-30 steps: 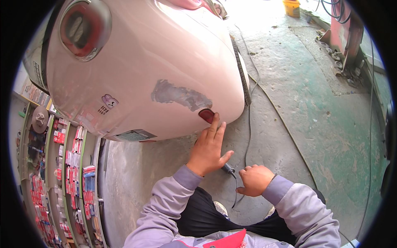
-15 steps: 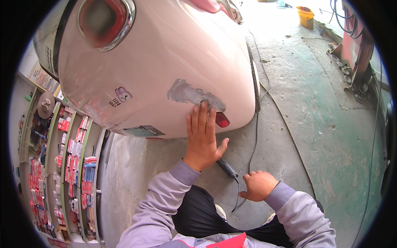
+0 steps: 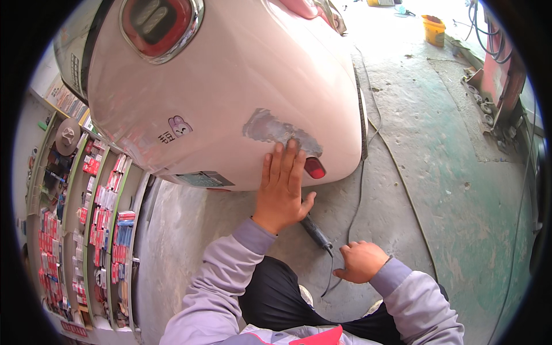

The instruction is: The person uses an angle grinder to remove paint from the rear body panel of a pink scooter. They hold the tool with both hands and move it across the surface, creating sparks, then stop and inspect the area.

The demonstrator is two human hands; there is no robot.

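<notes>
My left hand (image 3: 282,187) lies with its fingers stretched out against the rear corner of a pale pink car (image 3: 230,75). Its fingertips touch the lower edge of a grey, scuffed repair patch (image 3: 276,129), just left of a small red reflector (image 3: 314,168). Below that hand, a dark handheld power tool (image 3: 316,233) with a cord is on the floor; its front end is hidden. My right hand (image 3: 362,261) hovers near my knee, right of the tool, with loosely bent fingers and the thumb apart. Nothing shows in it; the cord passes close by.
Long cables (image 3: 397,172) run over the worn concrete floor (image 3: 460,230) right of the car. Shelves (image 3: 86,230) packed with small boxes stand at the left. A yellow bucket (image 3: 433,31) and a red post (image 3: 509,86) are at the far right.
The view has shifted slightly, so the car appears a little further right. My left hand stays flat on the panel by the patch; my right hand has hardly moved.
</notes>
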